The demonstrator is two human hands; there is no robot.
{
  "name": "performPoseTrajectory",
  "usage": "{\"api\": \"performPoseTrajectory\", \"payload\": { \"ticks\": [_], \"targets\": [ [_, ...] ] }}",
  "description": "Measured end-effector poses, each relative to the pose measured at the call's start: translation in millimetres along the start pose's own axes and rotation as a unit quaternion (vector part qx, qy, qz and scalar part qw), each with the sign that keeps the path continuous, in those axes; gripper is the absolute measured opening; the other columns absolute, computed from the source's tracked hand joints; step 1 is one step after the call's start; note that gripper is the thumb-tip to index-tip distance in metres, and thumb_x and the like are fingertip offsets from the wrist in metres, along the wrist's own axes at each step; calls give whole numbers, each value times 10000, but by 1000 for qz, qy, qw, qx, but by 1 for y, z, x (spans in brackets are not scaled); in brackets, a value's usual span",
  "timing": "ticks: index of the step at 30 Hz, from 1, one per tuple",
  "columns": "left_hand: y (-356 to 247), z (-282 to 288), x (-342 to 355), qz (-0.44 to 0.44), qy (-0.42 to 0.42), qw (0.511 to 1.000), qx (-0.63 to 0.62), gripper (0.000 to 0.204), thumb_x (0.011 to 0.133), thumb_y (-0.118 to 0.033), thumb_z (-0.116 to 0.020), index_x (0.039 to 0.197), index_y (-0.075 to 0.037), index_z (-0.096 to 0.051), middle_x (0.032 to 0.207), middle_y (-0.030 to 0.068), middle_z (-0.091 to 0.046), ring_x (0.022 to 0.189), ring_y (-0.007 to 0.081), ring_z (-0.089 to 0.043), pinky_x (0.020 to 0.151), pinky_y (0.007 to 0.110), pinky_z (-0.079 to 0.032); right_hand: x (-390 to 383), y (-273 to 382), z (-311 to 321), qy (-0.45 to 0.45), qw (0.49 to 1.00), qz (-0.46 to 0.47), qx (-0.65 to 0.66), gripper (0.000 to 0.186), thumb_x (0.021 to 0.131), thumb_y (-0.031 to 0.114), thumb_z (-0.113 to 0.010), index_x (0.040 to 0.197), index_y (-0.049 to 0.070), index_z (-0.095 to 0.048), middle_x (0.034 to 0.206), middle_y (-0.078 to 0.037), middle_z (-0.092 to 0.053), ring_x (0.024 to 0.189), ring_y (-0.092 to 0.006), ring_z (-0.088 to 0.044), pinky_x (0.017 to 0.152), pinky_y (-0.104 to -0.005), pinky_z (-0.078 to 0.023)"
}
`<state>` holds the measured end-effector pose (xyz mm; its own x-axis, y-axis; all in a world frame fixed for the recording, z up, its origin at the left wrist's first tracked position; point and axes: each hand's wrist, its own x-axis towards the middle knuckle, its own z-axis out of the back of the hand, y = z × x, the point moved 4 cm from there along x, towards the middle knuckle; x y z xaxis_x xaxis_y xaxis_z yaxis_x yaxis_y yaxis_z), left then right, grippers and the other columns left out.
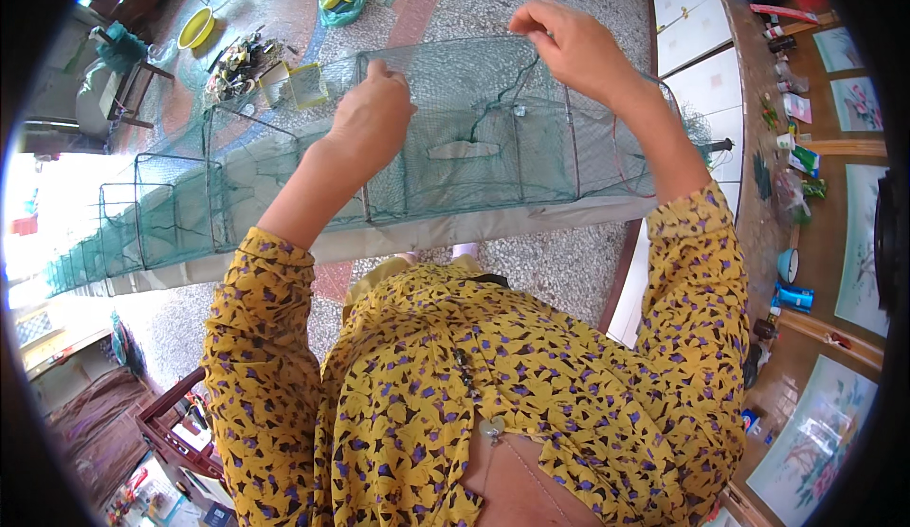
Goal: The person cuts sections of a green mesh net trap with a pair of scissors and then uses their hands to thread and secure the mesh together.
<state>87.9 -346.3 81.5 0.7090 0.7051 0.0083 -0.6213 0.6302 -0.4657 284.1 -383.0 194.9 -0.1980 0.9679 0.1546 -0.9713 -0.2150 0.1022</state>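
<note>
A long green mesh fish trap (445, 176) with dark rectangular wire frames stretches across in front of me, lying on a pale sheet (493, 225). My left hand (373, 118) is closed on the trap's netting at its upper edge, beside one of the wire frames. Farther right, my right hand (580, 56) pinches the far top edge of the netting between thumb and fingers. A dark green cord (505, 98) runs from just below that hand down into the mesh. In the trap's middle the netting shows a pale, slit-shaped patch (464, 150).
On the floor beyond lie a pile of small mixed pieces (245, 67), a yellow basin (196, 28) and a green plastic bag (342, 5). White cabinets (697, 63) under a cluttered counter stand at right. A wooden chair (180, 423) is at lower left.
</note>
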Motion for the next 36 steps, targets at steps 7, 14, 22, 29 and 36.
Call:
{"api": "performPoseTrajectory", "payload": {
  "ticks": [7,14,22,29,36],
  "targets": [
    [-5,-17,12,12,-56,998,31,546,850,-190,-627,1290,36,-395,1212,162,-443,868,340,-636,704,428,-519,53,-6,-47,61,996,-50,41,363,838,335,-637,1087,72,-619,1053,-113,-644,990,-242,-615,843,-363,-488],
    [-12,-26,7,20,-97,995,-29,455,812,-158,-655,1219,-59,-478,1121,137,-457,920,344,-609,734,432,-500,71,-13,-93,267,956,-96,78,445,784,357,-710,1113,68,-630,1073,-119,-650,1041,-231,-607,880,-363,-481],
    [-15,-28,4,3,-148,985,-86,396,803,-143,-660,1158,-65,-504,1109,136,-458,908,347,-601,740,438,-495,68,-34,-110,259,963,-52,-57,243,787,157,-686,1027,122,-673,971,-107,-676,907,-254,-639,765,-380,-491],
    [-21,-27,2,-41,-150,975,-158,478,814,-102,-656,1252,-66,-471,1159,141,-469,872,293,-620,713,390,-511,35,-56,-80,236,962,-136,-17,185,809,159,-667,987,120,-698,942,-96,-686,892,-232,-644,782,-368,-487],
    [9,27,-34,-151,-218,893,-364,260,875,-6,-572,1133,-31,-595,1007,82,-627,888,136,-625,790,258,-507,13,-18,-45,37,981,-107,159,303,849,60,-557,1140,75,-638,1116,-83,-661,1000,-209,-636,905,-322,-478]
  ]
}}
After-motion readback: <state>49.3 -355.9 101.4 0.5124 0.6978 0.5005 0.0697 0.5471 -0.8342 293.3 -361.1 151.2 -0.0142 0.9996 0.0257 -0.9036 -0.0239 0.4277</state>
